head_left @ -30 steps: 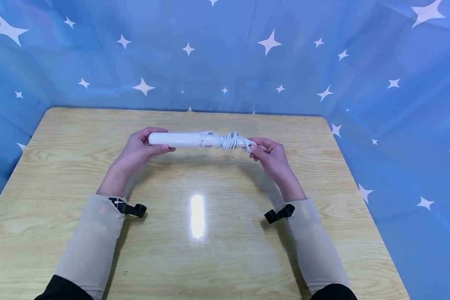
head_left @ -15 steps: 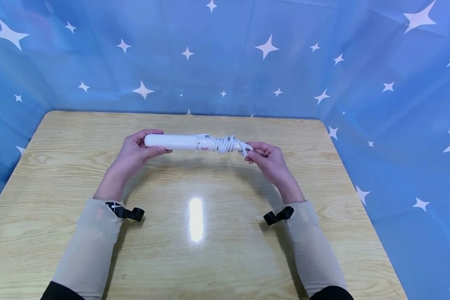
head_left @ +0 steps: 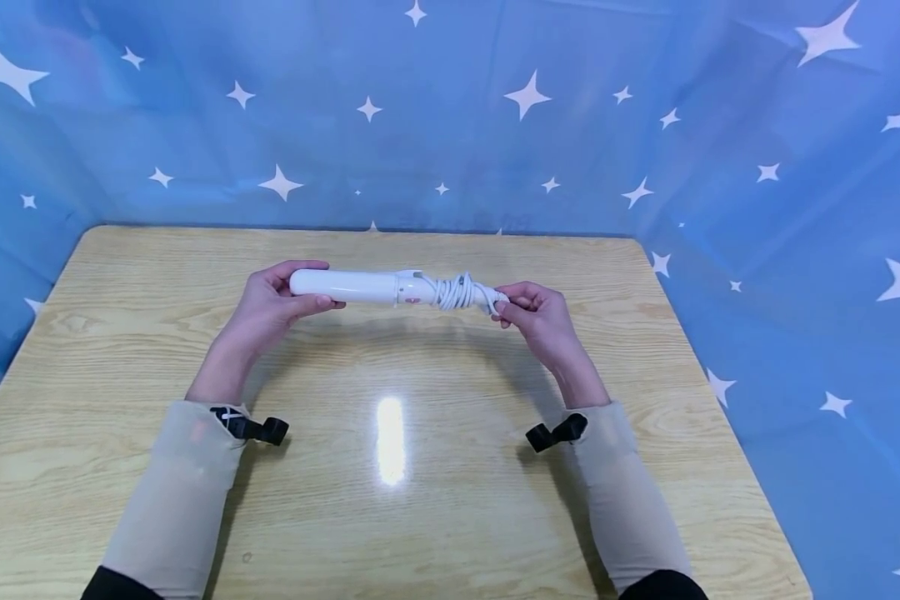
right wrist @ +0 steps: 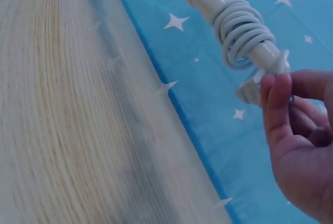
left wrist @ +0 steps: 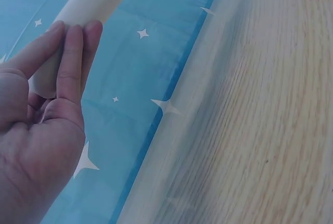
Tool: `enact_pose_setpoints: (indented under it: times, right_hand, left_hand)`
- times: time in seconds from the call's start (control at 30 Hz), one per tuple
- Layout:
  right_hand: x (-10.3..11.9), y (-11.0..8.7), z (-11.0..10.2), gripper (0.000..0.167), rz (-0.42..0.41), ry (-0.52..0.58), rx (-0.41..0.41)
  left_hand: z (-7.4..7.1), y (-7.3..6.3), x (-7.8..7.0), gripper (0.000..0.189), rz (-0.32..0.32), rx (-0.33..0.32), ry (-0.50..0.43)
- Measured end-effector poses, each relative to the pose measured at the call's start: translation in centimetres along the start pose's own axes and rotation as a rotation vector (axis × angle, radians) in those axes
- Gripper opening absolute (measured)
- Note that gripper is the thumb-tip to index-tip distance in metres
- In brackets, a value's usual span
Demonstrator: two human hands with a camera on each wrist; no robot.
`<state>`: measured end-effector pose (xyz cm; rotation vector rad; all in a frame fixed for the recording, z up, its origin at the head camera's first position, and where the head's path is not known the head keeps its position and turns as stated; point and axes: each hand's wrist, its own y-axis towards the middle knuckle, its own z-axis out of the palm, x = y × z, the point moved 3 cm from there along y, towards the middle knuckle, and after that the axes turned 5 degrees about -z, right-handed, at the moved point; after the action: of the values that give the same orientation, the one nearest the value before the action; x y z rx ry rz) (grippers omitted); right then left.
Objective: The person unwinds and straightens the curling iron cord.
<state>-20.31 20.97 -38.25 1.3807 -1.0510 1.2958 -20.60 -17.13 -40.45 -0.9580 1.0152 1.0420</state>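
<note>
A white curling iron (head_left: 352,286) is held level above the table, with a pink switch on its handle and a smooth thick barrel end on the left. Its white cord (head_left: 456,292) is wound in several loops round the handle. My left hand (head_left: 258,312) grips the rounded barrel end between thumb and fingers. At the other end, my right hand (head_left: 542,325) pinches the handle's tail where the cord comes out. The right wrist view shows part of the plug (right wrist: 251,87) beside those fingertips.
Beneath is a light wood-grain table (head_left: 450,517) with a bright light reflection. A blue curtain with white stars (head_left: 450,125) stands along the back and both sides. Each wrist carries a black camera mount, such as the left mount (head_left: 258,428).
Both hands and the curling iron have shifted slightly left and down in the head view, as has the whole background. The grip of both hands stays the same.
</note>
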Motion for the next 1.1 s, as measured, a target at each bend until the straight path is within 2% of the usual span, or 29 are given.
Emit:
enact_pose_setpoints:
  times: [0.07,0.2,0.37,0.67,0.93,1.1]
  right_hand:
    - [0.1,0.0,0.1,0.012,0.011,-0.008,0.002]
    - [0.3,-0.1,0.4,0.011,0.032,-0.008,0.010]
    - [0.4,-0.1,0.6,0.011,0.040,-0.020,-0.022]
    - [-0.2,-0.2,0.3,0.014,-0.007,-0.038,-0.057]
    - [-0.4,-0.2,-0.4,0.020,-0.086,-0.032,-0.112]
    - [-0.6,-0.2,-0.8,0.020,-0.073,-0.072,-0.121]
  left_hand:
    - [0.0,0.0,0.1,0.048,0.005,0.002,-0.014]
    - [0.0,-0.1,0.2,0.047,0.025,0.030,-0.101]
    - [0.0,-0.1,0.3,0.044,0.043,0.079,-0.204]
    - [0.1,-0.2,0.8,0.033,0.099,0.140,-0.372]
    - [0.3,-0.1,0.8,0.033,0.157,0.155,-0.445]
    - [0.2,-0.2,0.8,0.033,0.190,0.165,-0.489]
